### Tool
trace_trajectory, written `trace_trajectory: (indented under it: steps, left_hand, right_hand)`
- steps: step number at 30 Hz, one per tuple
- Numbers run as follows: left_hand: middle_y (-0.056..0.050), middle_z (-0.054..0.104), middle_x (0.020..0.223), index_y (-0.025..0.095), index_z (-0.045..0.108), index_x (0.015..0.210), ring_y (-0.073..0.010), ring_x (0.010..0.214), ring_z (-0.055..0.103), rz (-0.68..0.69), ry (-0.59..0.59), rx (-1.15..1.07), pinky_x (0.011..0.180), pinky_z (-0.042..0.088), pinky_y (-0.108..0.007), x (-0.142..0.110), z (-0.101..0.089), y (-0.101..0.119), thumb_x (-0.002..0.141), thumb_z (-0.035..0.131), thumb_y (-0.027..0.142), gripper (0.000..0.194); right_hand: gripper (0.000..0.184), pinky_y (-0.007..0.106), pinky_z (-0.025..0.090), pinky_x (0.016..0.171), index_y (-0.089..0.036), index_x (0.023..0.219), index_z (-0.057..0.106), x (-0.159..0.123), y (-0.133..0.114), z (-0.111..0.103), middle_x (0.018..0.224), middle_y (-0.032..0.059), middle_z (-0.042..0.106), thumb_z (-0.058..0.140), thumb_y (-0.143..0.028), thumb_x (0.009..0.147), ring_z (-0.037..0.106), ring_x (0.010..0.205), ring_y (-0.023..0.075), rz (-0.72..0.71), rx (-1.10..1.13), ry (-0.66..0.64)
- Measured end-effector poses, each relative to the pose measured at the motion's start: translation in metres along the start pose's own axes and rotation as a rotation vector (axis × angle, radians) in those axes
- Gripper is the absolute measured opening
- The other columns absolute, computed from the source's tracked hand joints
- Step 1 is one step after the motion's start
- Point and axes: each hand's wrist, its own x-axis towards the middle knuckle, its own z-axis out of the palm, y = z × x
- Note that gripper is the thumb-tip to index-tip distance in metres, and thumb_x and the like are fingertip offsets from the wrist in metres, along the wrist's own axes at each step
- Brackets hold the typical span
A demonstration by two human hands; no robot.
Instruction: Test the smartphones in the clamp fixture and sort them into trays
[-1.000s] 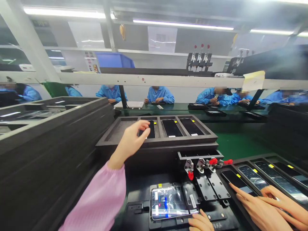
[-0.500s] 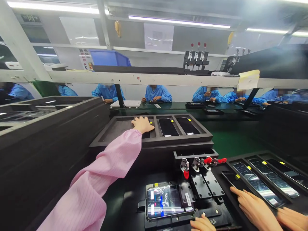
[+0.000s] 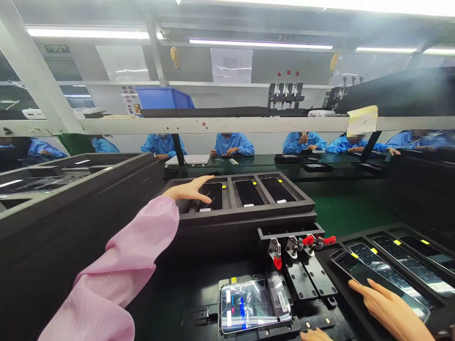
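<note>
My left hand (image 3: pixel 188 190), in a pink sleeve, is stretched forward with its fingers extended and apart over the dark foam tray (image 3: pixel 249 210) ahead. It hovers at the left edge of a black phone panel (image 3: pixel 212 196) that lies in a slot; two more panels (image 3: pixel 249 192) fill the slots to its right. Only a sliver of my right hand (image 3: pixel 313 335) shows at the bottom edge, beside the fixture holding a lit phone (image 3: pixel 249 310). Its fingers are hidden.
Another person's hand (image 3: pixel 391 308) rests on the near end of a tilted phone panel (image 3: pixel 369 277) in the right tray (image 3: pixel 408 258). Red-handled clamps (image 3: pixel 302 242) stand behind the fixture. Stacked dark trays (image 3: pixel 71 199) rise at left. People in blue coats sit across the green belt (image 3: pixel 341 213).
My left hand has lifted off the panel it rested on and now hovers with fingers straight. At right, the other person's hand has tipped the nearest panel up from its slot.
</note>
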Motion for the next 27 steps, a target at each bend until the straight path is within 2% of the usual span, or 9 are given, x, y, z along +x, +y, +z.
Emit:
trace_trajectory:
  steps: [2,7,10,12,14,18,20,23,27]
  left_hand:
    - [-0.001,0.035,0.143,0.031,0.032,0.134,-0.0229,0.128,0.035,0.036,-0.017,-0.017,0.1,0.035,-0.034,0.004,0.0,-0.002,0.057,0.072,0.041,0.088]
    - [-0.006,0.048,0.132,0.023,0.046,0.125,-0.0252,0.122,0.043,0.034,0.126,-0.009,0.1,0.036,-0.035,0.021,0.0,-0.005,0.056,0.073,0.032,0.075]
    - [-0.01,0.049,0.128,0.015,0.047,0.121,-0.0271,0.123,0.04,-0.022,0.34,0.008,0.104,0.029,-0.04,0.024,-0.003,-0.003,0.069,0.062,0.029,0.056]
    - [-0.011,0.047,0.127,0.014,0.045,0.12,-0.0256,0.122,0.04,-0.045,0.466,0.009,0.104,0.029,-0.04,0.02,-0.008,0.005,0.077,0.053,0.028,0.046]
    - [-0.01,0.046,0.128,0.015,0.043,0.121,-0.0231,0.12,0.042,-0.045,0.552,0.005,0.103,0.031,-0.038,0.01,-0.015,0.02,0.083,0.047,0.027,0.04]
    - [-0.005,0.051,0.125,0.022,0.045,0.122,-0.0197,0.111,0.051,0.014,0.577,-0.005,0.096,0.039,-0.034,-0.042,-0.022,0.067,0.086,0.046,0.033,0.037]
    - [-0.002,0.055,0.122,0.025,0.047,0.122,-0.0208,0.106,0.055,0.075,0.475,-0.001,0.093,0.042,-0.034,-0.083,-0.017,0.091,0.084,0.05,0.04,0.04]
    - [0.002,0.054,0.125,0.034,0.045,0.125,-0.0232,0.113,0.052,0.094,0.258,-0.005,0.098,0.04,-0.036,-0.148,0.01,0.113,0.08,0.056,0.043,0.046]
    - [0.001,0.047,0.134,0.04,0.033,0.133,-0.0281,0.119,0.046,-0.004,0.047,-0.145,0.099,0.039,-0.043,-0.204,0.081,0.11,0.074,0.063,0.046,0.067]
  right_hand:
    - [0.044,0.03,0.054,0.07,-0.024,0.047,0.064,-0.003,0.0,0.009,0.065,0.0009,0.069,0.04,-0.03,0.082,0.067,0.073,0.0194,-0.184,-0.268,0.117]
    - [0.067,0.031,0.052,0.061,-0.023,0.032,0.054,-0.005,0.024,0.043,0.048,0.0022,0.063,0.018,-0.038,0.086,0.063,0.046,0.0163,-0.875,-0.641,0.747]
    - [0.062,0.029,0.053,0.06,-0.021,0.04,0.061,-0.005,0.03,0.037,0.057,0.0023,0.066,0.024,-0.042,0.085,0.065,0.052,0.0172,-1.058,-0.792,0.518]
    - [0.061,0.028,0.054,0.06,-0.02,0.047,0.065,-0.007,0.025,0.032,0.062,0.0021,0.067,0.025,-0.042,0.086,0.066,0.057,0.0177,-1.08,-0.853,0.318]
    - [0.063,0.026,0.054,0.059,-0.02,0.047,0.065,-0.011,0.014,0.04,0.058,0.0026,0.067,0.022,-0.038,0.089,0.066,0.057,0.0161,-1.072,-0.905,0.314]
    - [0.053,0.025,0.052,0.052,-0.019,0.066,0.07,-0.019,-0.005,0.091,0.049,0.0035,0.062,0.026,-0.035,0.091,0.066,0.065,0.0173,-0.939,-1.018,0.774]
    - [0.041,0.025,0.051,0.05,-0.019,0.08,0.07,-0.02,-0.013,0.116,0.053,0.0036,0.063,0.035,-0.039,0.089,0.066,0.072,0.0193,-0.903,-1.046,0.84]
    - [0.038,0.026,0.051,0.051,-0.019,0.089,0.068,-0.017,-0.029,0.142,0.063,0.0046,0.065,0.039,-0.043,0.087,0.065,0.075,0.0198,-0.881,-1.034,0.746]
    - [0.036,0.027,0.051,0.055,-0.019,0.092,0.063,-0.008,-0.051,0.181,0.071,0.0051,0.064,0.04,-0.046,0.086,0.062,0.072,0.0182,-0.827,-0.919,0.509]
